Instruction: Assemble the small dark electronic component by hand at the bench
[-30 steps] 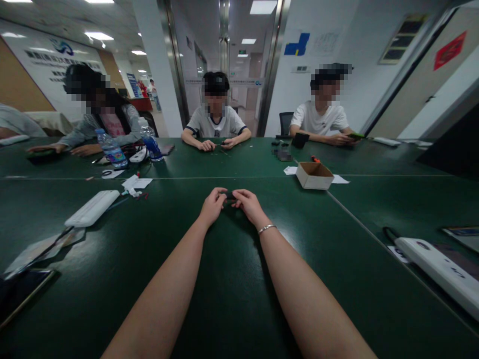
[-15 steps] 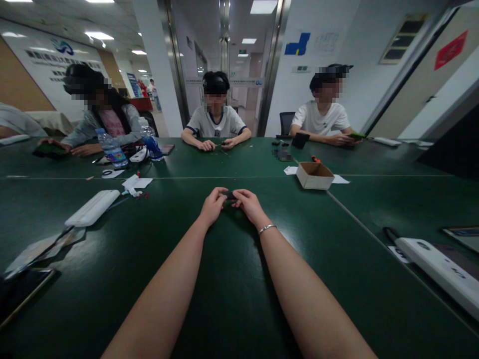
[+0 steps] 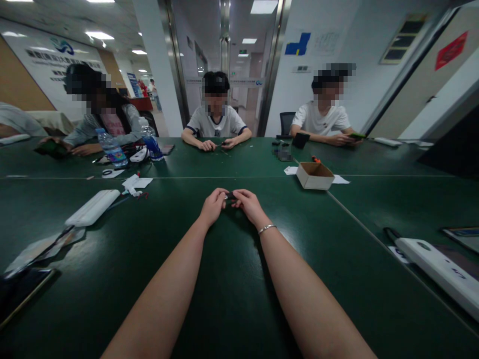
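Between my two hands is a small black object with a shiny metallic bit at its left end; it is too small to name. My left hand pinches the left end between thumb and fingers. My right hand, with a silver bracelet at the wrist, pinches the right end. Both hands are held close together just over the green table. The fingertips hide much of the object.
An open cardboard box stands ahead on the right. White power banks lie at the left and right. Plastic bottles stand at the far left. Three people sit across the table, including one person directly opposite.
The small black object has turned slightly between my fingers, and its metallic left end shows more. Both arms stay in nearly the same place.
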`<state>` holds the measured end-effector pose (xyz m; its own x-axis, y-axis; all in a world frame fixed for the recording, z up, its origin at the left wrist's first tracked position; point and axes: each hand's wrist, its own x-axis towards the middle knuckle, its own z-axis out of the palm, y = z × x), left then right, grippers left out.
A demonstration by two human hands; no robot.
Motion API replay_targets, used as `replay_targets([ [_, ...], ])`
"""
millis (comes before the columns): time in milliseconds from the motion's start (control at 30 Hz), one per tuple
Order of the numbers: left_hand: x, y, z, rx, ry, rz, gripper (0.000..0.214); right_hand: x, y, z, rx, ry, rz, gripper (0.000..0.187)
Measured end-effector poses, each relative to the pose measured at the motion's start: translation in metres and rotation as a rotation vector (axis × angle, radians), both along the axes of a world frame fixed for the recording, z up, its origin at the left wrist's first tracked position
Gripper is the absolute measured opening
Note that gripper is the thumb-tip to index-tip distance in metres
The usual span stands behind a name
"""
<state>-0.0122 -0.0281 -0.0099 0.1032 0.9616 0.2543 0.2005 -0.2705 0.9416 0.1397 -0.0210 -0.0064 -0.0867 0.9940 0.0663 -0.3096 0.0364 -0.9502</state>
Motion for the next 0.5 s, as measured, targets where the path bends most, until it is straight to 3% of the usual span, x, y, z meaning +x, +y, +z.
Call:
replay_targets([
  [500, 0.0005, -0.003, 0.0041, 0.016, 0.011, 0.01, 0.026, 0.0008, 0.0005, -0.0001, -0.003, -0.003, 0.007, 0.039],
])
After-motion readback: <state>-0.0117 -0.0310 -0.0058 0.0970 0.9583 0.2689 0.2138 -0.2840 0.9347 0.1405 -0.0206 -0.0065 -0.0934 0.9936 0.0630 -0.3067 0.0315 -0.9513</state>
